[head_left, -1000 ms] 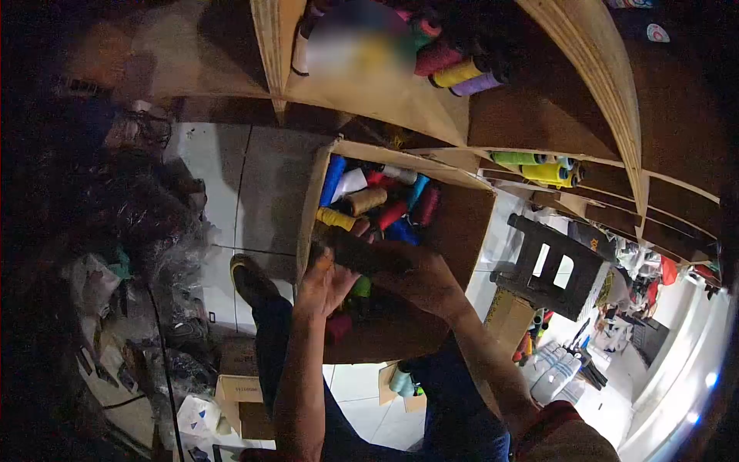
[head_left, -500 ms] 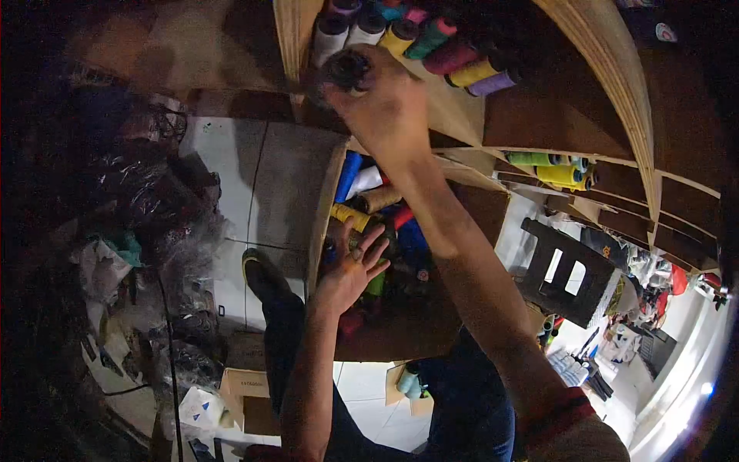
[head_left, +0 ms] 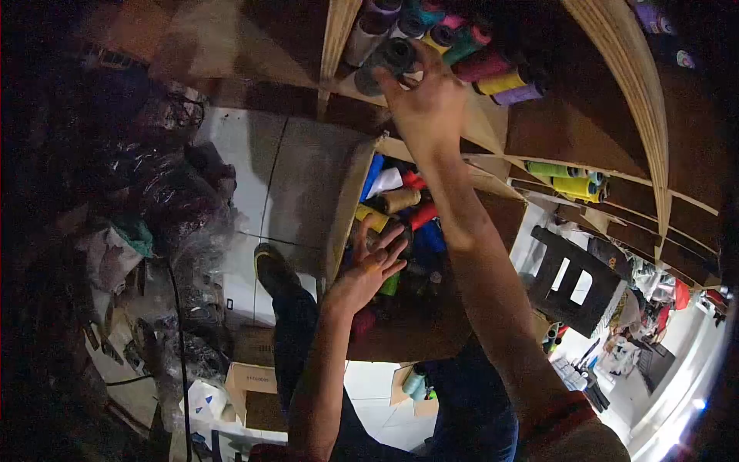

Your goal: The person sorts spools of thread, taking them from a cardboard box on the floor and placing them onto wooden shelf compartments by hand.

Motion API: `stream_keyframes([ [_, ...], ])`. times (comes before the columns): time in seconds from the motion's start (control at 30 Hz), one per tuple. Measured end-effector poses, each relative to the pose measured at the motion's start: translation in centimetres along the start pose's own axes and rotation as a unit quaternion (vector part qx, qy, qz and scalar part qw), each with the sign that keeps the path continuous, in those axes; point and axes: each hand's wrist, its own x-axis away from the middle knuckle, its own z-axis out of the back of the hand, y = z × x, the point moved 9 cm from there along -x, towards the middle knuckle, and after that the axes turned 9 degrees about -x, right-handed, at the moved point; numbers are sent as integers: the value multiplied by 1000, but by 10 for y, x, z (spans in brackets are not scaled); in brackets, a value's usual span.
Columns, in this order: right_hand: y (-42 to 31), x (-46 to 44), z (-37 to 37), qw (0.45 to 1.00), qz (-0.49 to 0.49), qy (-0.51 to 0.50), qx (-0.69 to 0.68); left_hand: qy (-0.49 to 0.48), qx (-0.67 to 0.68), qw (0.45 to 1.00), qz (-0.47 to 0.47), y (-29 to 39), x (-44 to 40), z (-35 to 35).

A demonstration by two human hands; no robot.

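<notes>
My right hand reaches up to a wooden shelf compartment, its fingers wrapped around a dark grey thread spool. That spool lies beside several others there, among them a yellow spool and a purple spool. Below, my left hand has its fingers spread and holds nothing. It is over a cardboard box of mixed spools, nearest a yellow spool. Also in the box are a tan spool, a white spool and a red spool.
Wooden dividers split the shelving on the right, where green and yellow spools lie. Plastic-wrapped bundles heap up on the left. A small open carton stands on the tiled floor by my legs, and a black stool is at right.
The view has shifted, so most things appear further right. My right hand has turned slightly and the dark spool now shows more clearly in its grip. My left hand remains spread over the box.
</notes>
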Motion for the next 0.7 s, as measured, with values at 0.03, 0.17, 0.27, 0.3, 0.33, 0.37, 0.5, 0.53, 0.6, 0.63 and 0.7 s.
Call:
stream_keyframes([
  [0.03,-3,0,-1,999,33,8,-8,-1,-4,1000,-2,0,0,0],
  [0.17,16,12,-1,999,5,36,-2,27,-24,999,23,-2,-2,-2],
  [0.27,23,35,21,993,-113,26,-24,43,-41,997,52,-11,-2,12],
  [0.3,34,47,29,996,-66,34,-50,43,-47,996,61,-18,-1,18],
  [0.33,52,64,32,987,-133,-5,-89,103,-95,986,94,-23,3,26],
  [0.37,67,86,37,970,-203,-42,-128,130,-150,972,127,-33,9,36],
  [0.5,133,224,55,827,-480,-261,-130,206,-273,921,185,-52,20,62],
  [0.53,152,260,63,813,-500,-293,-49,216,-256,924,184,-49,20,57],
  [0.6,197,330,79,804,-538,-244,-70,244,-223,928,171,-49,18,57],
  [0.63,212,357,75,818,-519,-239,-67,261,-206,929,161,-50,18,62],
  [0.7,229,396,68,843,-484,-226,-60,275,-184,932,149,-54,18,70],
])
